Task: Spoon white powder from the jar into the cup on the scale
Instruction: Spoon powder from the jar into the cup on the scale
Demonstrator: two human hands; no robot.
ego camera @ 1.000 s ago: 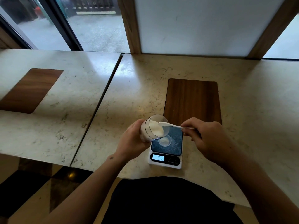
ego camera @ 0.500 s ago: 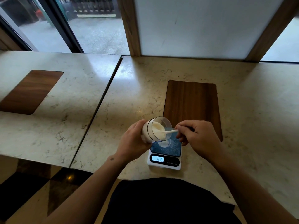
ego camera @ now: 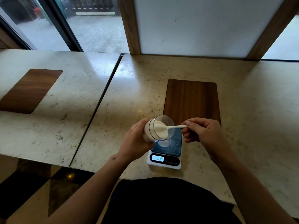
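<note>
My left hand [ego camera: 135,141] grips a clear plastic jar [ego camera: 159,128] of white powder, tilted with its mouth toward the right, just above the scale. My right hand [ego camera: 202,132] pinches the handle of a small white spoon [ego camera: 175,126]; its bowl is buried in the powder inside the jar. Below the jar, a small clear cup [ego camera: 165,142] sits on the dark platform of a white digital scale [ego camera: 164,161], partly hidden by the jar. The lit display reads roughly 0.15.
The scale stands near the front edge of a beige marble counter [ego camera: 137,94]. A dark wood inlay [ego camera: 192,101] lies just behind it, another wood inlay [ego camera: 30,90] on the left slab. A seam [ego camera: 97,109] splits the two slabs. Wall panel and windows stand behind.
The spoon has gone from above the cup back into the jar and now digs into the powder. The right hand shifted a little toward the jar. The jar stays tilted over the scale.
</note>
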